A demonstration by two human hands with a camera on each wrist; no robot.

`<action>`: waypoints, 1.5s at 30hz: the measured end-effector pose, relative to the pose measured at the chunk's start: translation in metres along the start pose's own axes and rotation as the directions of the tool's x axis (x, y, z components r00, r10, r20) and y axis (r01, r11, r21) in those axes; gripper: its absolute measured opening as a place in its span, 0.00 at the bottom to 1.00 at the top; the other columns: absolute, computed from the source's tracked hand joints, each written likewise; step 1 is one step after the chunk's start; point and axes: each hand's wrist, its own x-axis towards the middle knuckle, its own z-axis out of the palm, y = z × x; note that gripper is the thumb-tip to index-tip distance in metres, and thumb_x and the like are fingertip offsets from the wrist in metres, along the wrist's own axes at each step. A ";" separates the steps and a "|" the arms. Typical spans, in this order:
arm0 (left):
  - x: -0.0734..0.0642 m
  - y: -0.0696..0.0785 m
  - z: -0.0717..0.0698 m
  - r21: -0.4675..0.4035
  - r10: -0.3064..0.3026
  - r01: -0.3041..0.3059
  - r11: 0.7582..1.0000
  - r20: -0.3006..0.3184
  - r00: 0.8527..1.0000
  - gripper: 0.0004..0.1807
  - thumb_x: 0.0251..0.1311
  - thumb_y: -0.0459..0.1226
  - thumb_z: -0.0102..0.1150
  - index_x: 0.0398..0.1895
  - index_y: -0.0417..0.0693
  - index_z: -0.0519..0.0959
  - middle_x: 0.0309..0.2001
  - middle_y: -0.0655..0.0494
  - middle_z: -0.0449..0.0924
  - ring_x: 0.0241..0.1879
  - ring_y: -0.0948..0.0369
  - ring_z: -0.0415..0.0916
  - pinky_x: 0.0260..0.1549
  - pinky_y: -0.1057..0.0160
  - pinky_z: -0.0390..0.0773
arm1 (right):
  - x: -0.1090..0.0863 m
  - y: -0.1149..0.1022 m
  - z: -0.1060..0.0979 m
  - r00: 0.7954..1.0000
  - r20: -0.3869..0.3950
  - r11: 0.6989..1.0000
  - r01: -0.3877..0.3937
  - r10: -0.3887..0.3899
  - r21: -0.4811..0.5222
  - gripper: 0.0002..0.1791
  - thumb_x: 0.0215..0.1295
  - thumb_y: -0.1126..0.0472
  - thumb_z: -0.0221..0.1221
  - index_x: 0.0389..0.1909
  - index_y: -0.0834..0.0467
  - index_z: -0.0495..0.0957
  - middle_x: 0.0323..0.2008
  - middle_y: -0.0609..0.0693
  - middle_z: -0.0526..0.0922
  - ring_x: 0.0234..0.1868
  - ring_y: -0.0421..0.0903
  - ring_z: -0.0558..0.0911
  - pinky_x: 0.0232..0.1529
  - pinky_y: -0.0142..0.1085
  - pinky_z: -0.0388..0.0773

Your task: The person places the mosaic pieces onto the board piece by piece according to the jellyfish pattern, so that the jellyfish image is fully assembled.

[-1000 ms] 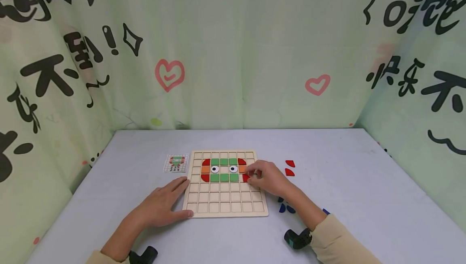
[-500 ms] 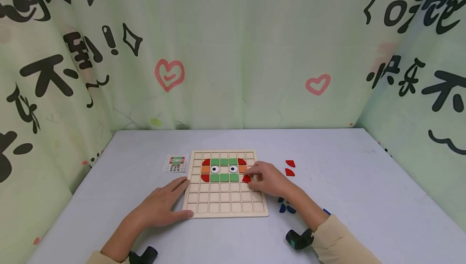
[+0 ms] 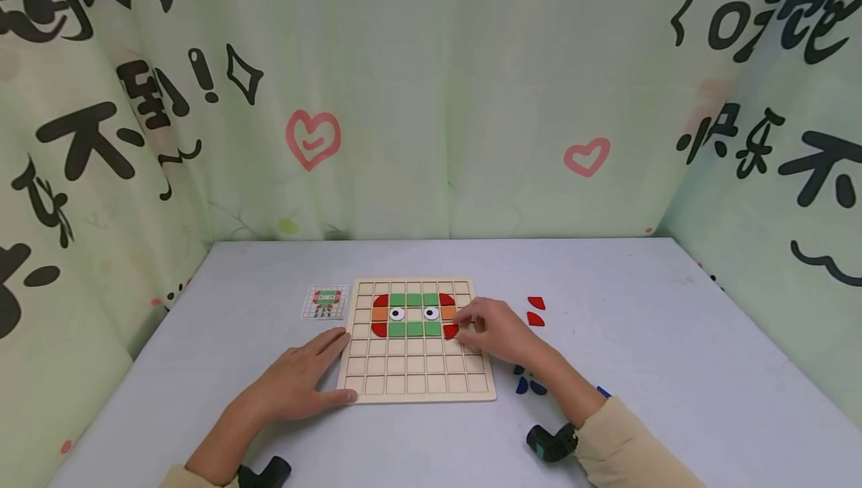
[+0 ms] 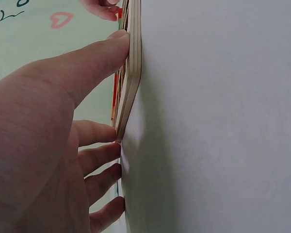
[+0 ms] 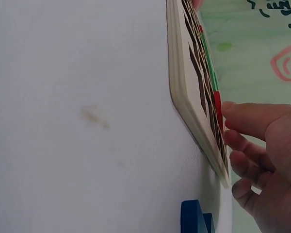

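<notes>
A wooden grid board lies on the table. In its upper rows sit green square tiles, orange tiles, eye tiles and red rounded corner tiles. My right hand pinches a red corner tile at the lower right of that pattern, beside the green row. In the right wrist view the red tile stands slightly tilted at thumb and index finger. My left hand rests against the board's left side, thumb at the lower corner and fingers extended.
A small picture card with a grid figure lies left of the board. Two loose red tiles lie to the right. Several blue pieces lie near the right forearm, partly hidden. Patterned curtains stand behind the table.
The red tile in my right hand has turned and shifted slightly, first right and tilted, now left against the green row. My left hand and the board have stayed put.
</notes>
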 end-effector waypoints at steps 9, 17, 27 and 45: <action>0.002 -0.001 0.003 0.001 -0.004 0.004 1.000 -0.005 1.000 0.50 0.53 0.63 0.61 0.74 0.48 0.59 0.75 0.51 0.56 0.73 0.51 0.56 0.63 0.42 0.65 | 0.005 -0.004 0.005 1.000 -0.016 1.000 -0.004 0.004 0.017 0.08 0.60 0.60 0.66 0.40 0.51 0.87 0.32 0.42 0.79 0.30 0.41 0.71 0.28 0.29 0.70; 0.000 0.000 0.000 0.005 0.000 0.000 1.000 -0.011 1.000 0.50 0.53 0.63 0.61 0.74 0.47 0.60 0.74 0.51 0.56 0.73 0.51 0.57 0.63 0.43 0.65 | 0.012 -0.007 0.005 0.998 -0.053 0.999 -0.043 0.042 -0.009 0.06 0.57 0.62 0.68 0.36 0.51 0.87 0.32 0.42 0.81 0.28 0.41 0.71 0.27 0.29 0.68; 0.001 0.000 0.001 0.010 -0.009 0.009 1.000 -0.009 1.000 0.50 0.53 0.63 0.61 0.74 0.48 0.59 0.75 0.51 0.56 0.73 0.51 0.57 0.63 0.43 0.65 | 0.012 -0.003 0.004 0.999 -0.032 0.999 -0.002 0.003 0.038 0.08 0.58 0.65 0.67 0.39 0.54 0.86 0.33 0.44 0.81 0.30 0.41 0.71 0.28 0.28 0.70; 0.001 -0.001 0.002 0.009 0.001 -0.001 1.000 -0.010 1.000 0.50 0.53 0.63 0.62 0.74 0.47 0.59 0.75 0.51 0.56 0.73 0.51 0.57 0.63 0.42 0.65 | -0.010 0.015 -0.016 0.988 -0.126 0.995 -0.088 0.093 0.045 0.11 0.59 0.62 0.65 0.44 0.53 0.85 0.40 0.45 0.84 0.35 0.41 0.74 0.30 0.30 0.72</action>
